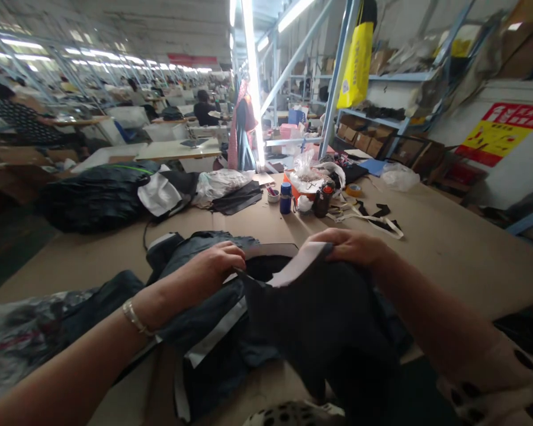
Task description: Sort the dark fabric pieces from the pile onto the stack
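Note:
A dark navy garment [320, 313] hangs between my hands, raised over the table. Its waist opening shows a pale strip [295, 269] along the inside edge. My left hand [222, 260] pinches the edge on the left side of the opening. On the other side, my right hand [344, 245] is closed around the edge where the pale strip folds over. Beneath and to the left lie more dark garment pieces [182, 254], one with a white strip [217, 331] on it. The garment's lower part falls toward my lap, in shadow.
On the brown table [448, 236] stand a blue bottle [285, 198], a dark bottle [322, 200] and an orange bin [299, 188]. White and black strips [377, 219] lie right of them. A large dark bundle [98, 195] sits at the left. People work at tables farther back.

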Tool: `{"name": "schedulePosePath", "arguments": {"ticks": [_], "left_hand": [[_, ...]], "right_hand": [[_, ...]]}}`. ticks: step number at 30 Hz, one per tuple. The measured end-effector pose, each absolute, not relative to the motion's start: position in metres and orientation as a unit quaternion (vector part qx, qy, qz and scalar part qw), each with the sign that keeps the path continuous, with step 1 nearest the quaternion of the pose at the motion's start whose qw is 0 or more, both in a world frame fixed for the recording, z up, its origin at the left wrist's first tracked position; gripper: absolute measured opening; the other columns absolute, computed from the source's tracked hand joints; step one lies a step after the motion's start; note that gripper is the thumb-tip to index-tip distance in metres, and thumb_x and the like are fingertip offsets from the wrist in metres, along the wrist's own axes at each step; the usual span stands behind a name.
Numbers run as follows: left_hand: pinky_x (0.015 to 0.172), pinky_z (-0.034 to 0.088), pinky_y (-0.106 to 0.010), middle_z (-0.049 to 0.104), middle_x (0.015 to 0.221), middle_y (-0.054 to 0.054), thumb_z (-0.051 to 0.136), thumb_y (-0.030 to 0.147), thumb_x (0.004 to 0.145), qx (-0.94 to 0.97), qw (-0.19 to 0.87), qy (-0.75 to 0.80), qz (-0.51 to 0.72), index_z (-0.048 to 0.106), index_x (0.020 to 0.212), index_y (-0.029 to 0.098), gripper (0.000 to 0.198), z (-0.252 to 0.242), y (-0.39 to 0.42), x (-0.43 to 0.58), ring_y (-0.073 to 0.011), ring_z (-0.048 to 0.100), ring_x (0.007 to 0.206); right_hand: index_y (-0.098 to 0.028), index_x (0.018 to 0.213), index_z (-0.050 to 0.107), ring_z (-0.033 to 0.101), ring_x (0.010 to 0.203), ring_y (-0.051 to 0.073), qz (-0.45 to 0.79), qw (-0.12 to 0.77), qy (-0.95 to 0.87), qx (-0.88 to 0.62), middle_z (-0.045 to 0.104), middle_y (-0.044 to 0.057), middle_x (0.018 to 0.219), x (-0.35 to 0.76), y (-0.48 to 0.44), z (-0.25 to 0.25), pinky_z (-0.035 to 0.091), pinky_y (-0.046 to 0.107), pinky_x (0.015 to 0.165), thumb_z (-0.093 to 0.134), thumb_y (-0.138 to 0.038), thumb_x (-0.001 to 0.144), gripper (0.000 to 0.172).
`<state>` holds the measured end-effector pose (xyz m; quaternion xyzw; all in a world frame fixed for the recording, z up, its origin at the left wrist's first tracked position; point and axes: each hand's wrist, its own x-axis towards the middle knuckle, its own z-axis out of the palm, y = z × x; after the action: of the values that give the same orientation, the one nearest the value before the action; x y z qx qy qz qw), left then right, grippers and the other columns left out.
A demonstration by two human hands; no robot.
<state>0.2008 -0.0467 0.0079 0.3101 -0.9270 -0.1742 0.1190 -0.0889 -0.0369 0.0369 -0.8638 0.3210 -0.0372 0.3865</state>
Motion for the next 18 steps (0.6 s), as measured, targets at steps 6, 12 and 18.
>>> {"name": "schedulePosePath", "arguments": {"ticks": [6, 12, 18], "left_hand": [[0.067, 0.04, -0.023, 0.055, 0.084, -0.003, 0.046, 0.004, 0.069, 0.338, 0.168, -0.868, -0.322, 0.06, 0.068, 0.014, 0.018, -0.008, -0.053, 0.183, -0.0116, 0.049, 0.072], [0.074, 0.047, -0.028, 0.061, 0.084, -0.005, 0.064, 0.027, 0.067, 0.31, 0.283, -0.567, -0.709, 0.061, 0.078, 0.013, 0.017, -0.019, -0.026, 0.14, -0.0156, 0.056, 0.075], [0.076, 0.049, -0.031, 0.064, 0.081, -0.005, 0.063, 0.027, 0.072, 0.416, 0.322, -0.594, -0.608, 0.063, 0.094, 0.014, 0.026, -0.082, -0.009, 0.14, -0.0167, 0.058, 0.075]], "right_hand": [[-0.015, 0.078, 0.063, 0.056, 0.075, 0.014, -0.05, 0.321, 0.31, -0.893, 0.062, 0.004, 0.08, -0.073, -0.038, 0.019, 0.044, 0.028, 0.075, 0.049, -0.035, 0.088, 0.026], [-0.014, 0.093, 0.068, 0.043, 0.124, 0.021, -0.151, 0.479, 0.268, -0.822, 0.05, 0.008, 0.133, -0.089, -0.041, -0.002, 0.031, 0.037, 0.107, 0.049, -0.04, 0.088, 0.032], [-0.015, 0.106, 0.064, 0.063, 0.085, 0.022, -0.176, 0.586, 0.485, -0.625, 0.068, 0.007, 0.092, -0.146, -0.02, -0.073, 0.052, 0.033, 0.076, 0.058, -0.053, 0.077, 0.048]]}}
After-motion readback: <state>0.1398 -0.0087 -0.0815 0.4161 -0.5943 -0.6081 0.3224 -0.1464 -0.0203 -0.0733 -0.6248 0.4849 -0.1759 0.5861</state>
